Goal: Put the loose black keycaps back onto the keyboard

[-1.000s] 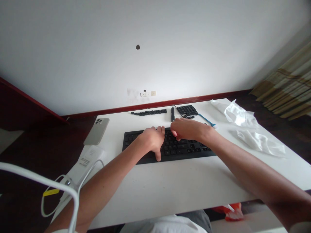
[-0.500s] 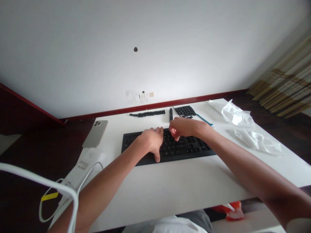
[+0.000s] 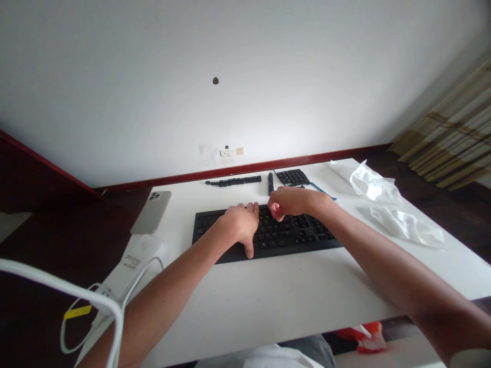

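A black keyboard point(image 3: 280, 239) lies on the white table, some key positions on its right side showing bare sockets. My left hand point(image 3: 242, 225) rests on its middle, thumb stretched toward the near edge and fingers extended forward. Just to the right, my right hand point(image 3: 286, 202) is closed over the upper keys with its fingers curled in. Whatever its fingertips may pinch is hidden. Behind the keyboard are a row of loose black keycaps point(image 3: 236, 181), a block of keycaps point(image 3: 293, 177), a dark pen-like tool point(image 3: 270, 183) and a thin blue tool point(image 3: 323, 191).
A phone point(image 3: 151, 212) lies at the table's left, near a white power strip point(image 3: 130, 266) with its cable point(image 3: 115, 312). Crumpled clear plastic bags point(image 3: 378, 184) spread over the right side. Below the front edge is something red point(image 3: 370, 337).
Both hands keep nearly the same places on the keyboard. The whole view has shifted very slightly.
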